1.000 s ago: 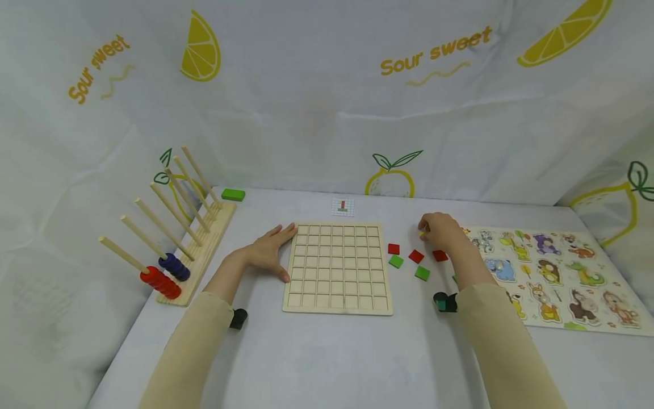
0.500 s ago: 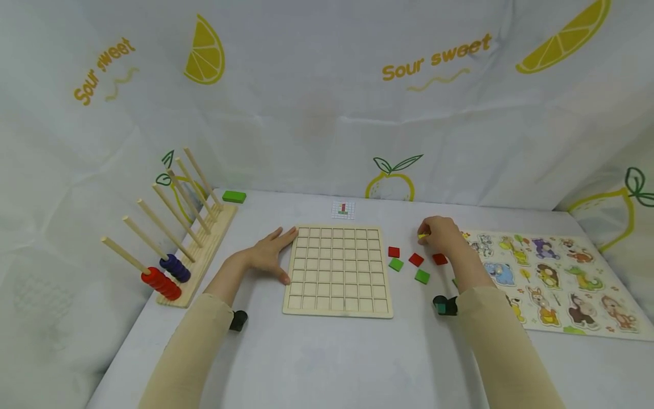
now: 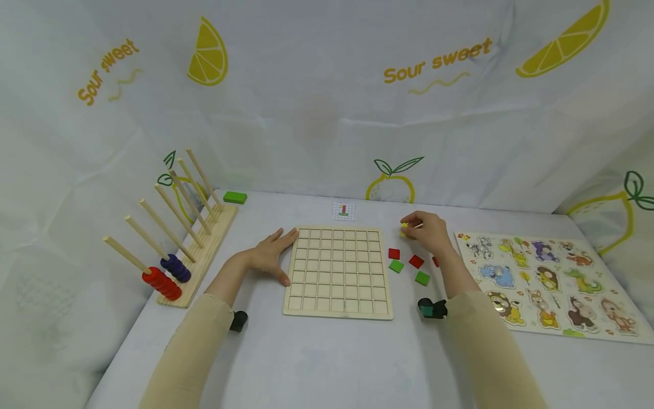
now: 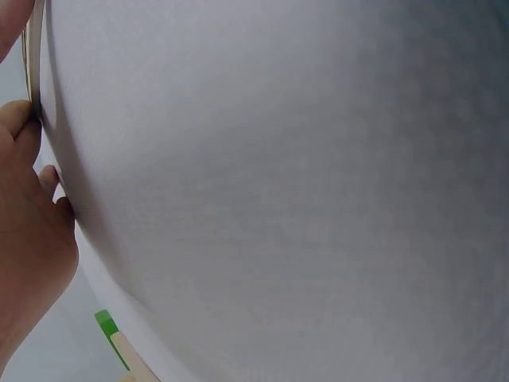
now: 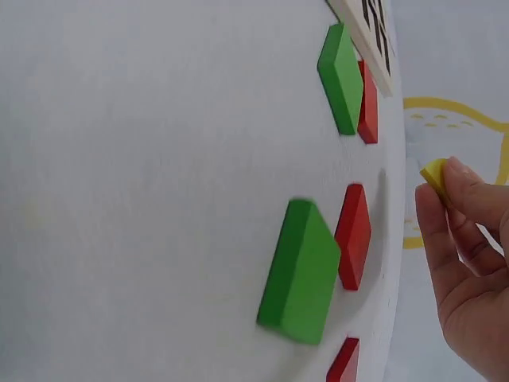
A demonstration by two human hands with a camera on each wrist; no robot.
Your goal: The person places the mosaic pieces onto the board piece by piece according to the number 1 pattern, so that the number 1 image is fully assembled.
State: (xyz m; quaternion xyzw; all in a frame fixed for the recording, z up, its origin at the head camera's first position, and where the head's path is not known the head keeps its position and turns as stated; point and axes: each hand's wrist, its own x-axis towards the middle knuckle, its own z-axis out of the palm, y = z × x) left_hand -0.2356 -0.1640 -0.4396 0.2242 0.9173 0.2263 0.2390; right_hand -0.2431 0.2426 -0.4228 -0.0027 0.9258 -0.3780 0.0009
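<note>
A pale wooden grid board (image 3: 338,314) lies on the table in the head view. My left hand (image 3: 264,258), fingers spread, rests against its left edge; the left wrist view also has this hand (image 4: 36,231) at the board's side. Above the table, right of the board's upper corner, my right hand (image 3: 428,231) pinches a small yellow tile (image 5: 434,173) between thumb and fingers. Below that hand lie loose square tiles: a red tile (image 3: 394,253), a green tile (image 3: 395,266), a second red tile (image 3: 416,261) and another green tile (image 3: 422,278). A third red one is partly hidden by the right wrist.
A small printed pattern card (image 3: 344,211) lies behind the board. At the left stands a wooden peg rack (image 3: 204,250) with red and blue rings, a green block (image 3: 235,197) behind it. An animal puzzle board (image 3: 562,284) lies at the right.
My right hand has moved left, toward the board, carrying the yellow tile. More of the puzzle board shows. The left hand stays at the board's edge.
</note>
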